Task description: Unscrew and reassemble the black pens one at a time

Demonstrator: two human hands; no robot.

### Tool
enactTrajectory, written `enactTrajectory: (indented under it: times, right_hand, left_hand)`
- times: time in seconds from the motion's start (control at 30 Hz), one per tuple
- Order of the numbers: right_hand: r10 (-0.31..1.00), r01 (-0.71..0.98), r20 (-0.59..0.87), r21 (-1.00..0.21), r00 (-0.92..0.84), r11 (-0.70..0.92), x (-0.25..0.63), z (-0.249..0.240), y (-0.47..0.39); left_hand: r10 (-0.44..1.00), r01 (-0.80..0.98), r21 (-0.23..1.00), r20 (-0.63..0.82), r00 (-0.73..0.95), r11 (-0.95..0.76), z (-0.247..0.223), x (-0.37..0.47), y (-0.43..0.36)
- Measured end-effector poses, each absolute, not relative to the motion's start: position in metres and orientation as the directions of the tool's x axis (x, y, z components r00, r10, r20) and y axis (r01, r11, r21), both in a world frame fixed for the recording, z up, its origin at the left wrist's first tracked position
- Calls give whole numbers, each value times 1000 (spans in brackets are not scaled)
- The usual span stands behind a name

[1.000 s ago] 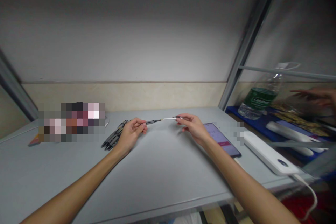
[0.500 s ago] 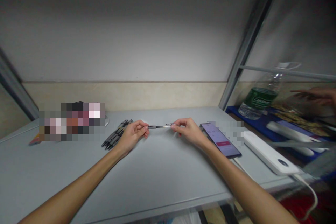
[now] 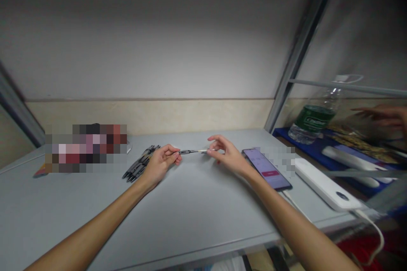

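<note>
My left hand [image 3: 165, 160] is closed, its thumb and fingers pinching a dark grey pen [image 3: 186, 152] held level above the desk. From the pen's right end runs a thin, pale refill-like part [image 3: 202, 151], reaching my right hand [image 3: 226, 154]. There the index finger is lifted and apart from the thumb, while the thumb touches or lies very near the thin part's end. Behind my left wrist, several similar dark pens [image 3: 140, 165] lie in a pile on the grey desk [image 3: 190, 203].
A lit phone [image 3: 267, 169] and a white power bank [image 3: 324, 184] with cables lie at the right. Pixelated items [image 3: 85, 148] sit at the left. Beyond the metal post [image 3: 288, 67] stand a water bottle [image 3: 313, 118] and another person's hand [image 3: 381, 116].
My right index finger has risen away from the thumb, loosening the earlier pinch on the thin part. My left hand keeps its hold on the pen.
</note>
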State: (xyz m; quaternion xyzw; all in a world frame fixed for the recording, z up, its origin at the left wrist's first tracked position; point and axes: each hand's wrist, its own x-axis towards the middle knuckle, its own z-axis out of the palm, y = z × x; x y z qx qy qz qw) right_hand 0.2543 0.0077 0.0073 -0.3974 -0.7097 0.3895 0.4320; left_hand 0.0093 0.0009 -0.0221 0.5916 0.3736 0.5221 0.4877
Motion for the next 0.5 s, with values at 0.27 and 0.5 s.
enactTrajectory:
  times: [0.27,0.5]
  right_hand:
    - [890,287,305,-867,-339,407,257,5,9]
    - [900,231,230,-916,-371,329,255,7,7]
  left_hand:
    - [950,-48,966,258,175,-253,-21,8,0]
    - [944,-21,963,269,192,-270,-20,9,-1]
